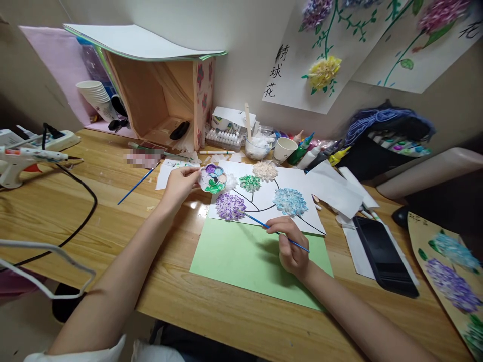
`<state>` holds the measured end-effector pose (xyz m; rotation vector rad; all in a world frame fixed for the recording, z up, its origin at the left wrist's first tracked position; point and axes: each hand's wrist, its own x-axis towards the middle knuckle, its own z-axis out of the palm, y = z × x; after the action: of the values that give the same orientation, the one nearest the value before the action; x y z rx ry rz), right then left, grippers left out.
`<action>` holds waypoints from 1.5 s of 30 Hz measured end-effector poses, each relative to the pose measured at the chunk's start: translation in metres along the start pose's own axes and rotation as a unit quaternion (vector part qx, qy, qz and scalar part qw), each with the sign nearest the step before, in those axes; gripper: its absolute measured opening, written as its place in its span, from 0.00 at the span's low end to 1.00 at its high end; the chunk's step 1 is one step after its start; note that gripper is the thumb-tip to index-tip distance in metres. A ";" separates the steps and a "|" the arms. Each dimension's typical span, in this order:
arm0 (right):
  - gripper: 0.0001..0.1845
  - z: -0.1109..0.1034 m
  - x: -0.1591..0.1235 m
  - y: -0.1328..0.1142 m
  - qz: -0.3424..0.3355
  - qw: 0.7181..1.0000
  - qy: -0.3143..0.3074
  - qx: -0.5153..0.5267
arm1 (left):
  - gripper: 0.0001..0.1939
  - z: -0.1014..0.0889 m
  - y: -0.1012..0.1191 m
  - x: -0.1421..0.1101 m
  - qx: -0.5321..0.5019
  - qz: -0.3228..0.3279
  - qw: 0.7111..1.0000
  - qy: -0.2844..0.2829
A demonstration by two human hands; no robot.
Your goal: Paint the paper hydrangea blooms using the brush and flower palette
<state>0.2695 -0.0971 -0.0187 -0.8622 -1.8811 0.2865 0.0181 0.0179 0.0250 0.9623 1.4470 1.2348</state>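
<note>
My left hand [183, 182] grips the edge of a small flower-shaped paint palette [213, 179] with purple, blue and green paint in its wells. Between the closed fingers of my right hand [290, 243] is a thin blue paintbrush [258, 221], its tip at the purple flower [230, 206]. That flower is raised and textured, on a white sheet [256, 201] with drawn black stems. The same sheet bears a green flower [250, 183], a blue flower [290, 201] and a cream flower [264, 171]. Under its near edge lies light green paper [260, 266].
A glue gun [26, 160] with a black cable lies at left, near another blue brush [136, 186]. A cardboard box [162, 95], paper cup [285, 150] and paint bottles [302, 150] stand behind. A black phone [385, 256] rests at right.
</note>
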 end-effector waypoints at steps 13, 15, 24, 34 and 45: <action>0.15 -0.001 0.001 -0.004 -0.081 0.995 -0.046 -0.025 | 0.09 0.000 0.004 -0.003 -0.002 0.005 1.000 -0.004; 0.15 -0.001 0.002 -0.004 -0.090 0.994 -0.050 -0.043 | 0.09 0.000 0.004 -0.003 -0.003 0.007 1.000 -0.004; 0.17 -0.002 0.000 -0.005 -0.104 0.992 -0.036 -0.061 | 0.12 -0.003 0.001 0.001 0.001 0.014 1.000 0.000; 0.17 0.029 0.005 -0.021 -0.185 0.971 -0.128 -0.082 | 0.10 -0.009 -0.007 0.012 -0.008 0.033 0.999 0.004; 0.18 0.037 0.006 -0.020 -0.177 0.968 -0.124 -0.127 | 0.09 -0.010 -0.007 0.012 -0.025 0.059 0.998 -0.014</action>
<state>0.2272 -0.1016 -0.0210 -0.6600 -2.2998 -0.0728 0.0064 0.0257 0.0161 1.0399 1.3477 1.3319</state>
